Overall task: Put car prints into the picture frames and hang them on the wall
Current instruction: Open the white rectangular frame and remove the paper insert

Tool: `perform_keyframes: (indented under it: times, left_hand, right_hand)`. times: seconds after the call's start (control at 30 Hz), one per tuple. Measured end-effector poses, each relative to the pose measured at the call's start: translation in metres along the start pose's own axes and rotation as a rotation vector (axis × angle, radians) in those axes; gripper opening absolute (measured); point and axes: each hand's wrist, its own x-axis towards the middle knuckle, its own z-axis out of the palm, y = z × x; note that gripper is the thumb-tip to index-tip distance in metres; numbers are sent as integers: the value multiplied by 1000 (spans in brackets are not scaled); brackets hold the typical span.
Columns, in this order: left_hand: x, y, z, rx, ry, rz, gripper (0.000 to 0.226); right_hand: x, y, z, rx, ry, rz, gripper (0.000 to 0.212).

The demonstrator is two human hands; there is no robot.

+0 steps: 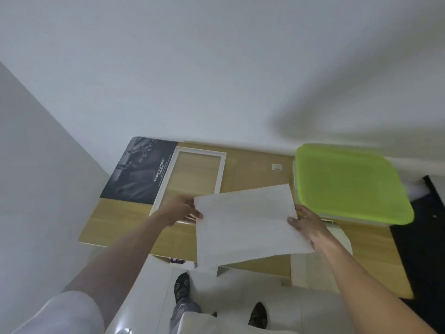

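Head cam looks down at a white wall [216, 68] that fills the whole top half, with the wooden table [125, 222] pushed right up against it, so zero room behind. Table's near edge runs just in front of the person's feet, and its left edge stops short of the side wall, leaving a gap of floor there.

Green-lidded plastic bin [349, 182] hogs the right end of the table and overhangs toward the dark area on the right. Middle of the table is mostly bare wood.

White sheet [245, 225], blank side up so I can't tell what's printed on it, is held above the table's near-centre. Its long axis runs roughly left-right, tilted so the right end sits farther back. It hangs past the table's front edge.

Dark car print [139, 169] lies flat at the back left corner, long axis running away from the person, its caption text reading sideways. The white picture frame [190, 174] overlaps its right edge, same direction, wood showing through.

Left hand [180, 210] pinches the sheet's left edge; right hand [310, 225] grips the right edge.

Tiny white tag [277, 167] sits near the bin.
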Motion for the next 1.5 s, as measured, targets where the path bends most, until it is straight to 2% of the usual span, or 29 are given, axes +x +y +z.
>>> perform_keyframes:
  times: [0.1,0.33,0.67,0.97,1.03,1.1,1.17,1.23,1.33,1.5]
  left_hand:
    - [-11,-15,42,-127,78,31,31]
    - [-10,-28,128,-239,133,38,38]
    - [18,-8,240,-100,98,58,39]
    - [46,25,303,15,104,113,49]
    - [45,27,312,131,151,148,48]
    - [43,23,319,434,257,255,53]
    - [37,14,323,739,290,371,58]
    - [33,2,325,929,217,463,58]
    - [32,-12,326,1150,46,524,58]
    - [37,-13,330,1279,-40,532,55]
  right_hand:
    - [1,25,-34,7,-21,25,34]
    - [-15,66,-100,-17,1,77,46]
    - [-36,98,-182,-170,178,73,66]
    - [-26,108,-231,-217,331,33,62]
    - [-22,109,-234,-266,359,4,59]
    - [-19,113,-233,-372,409,0,61]
    - [-16,121,-229,-531,479,-53,64]
    - [-12,132,-221,-722,495,-212,61]
    - [-3,149,-210,-956,381,-388,56]
    - [5,156,-209,-1024,315,-380,52]
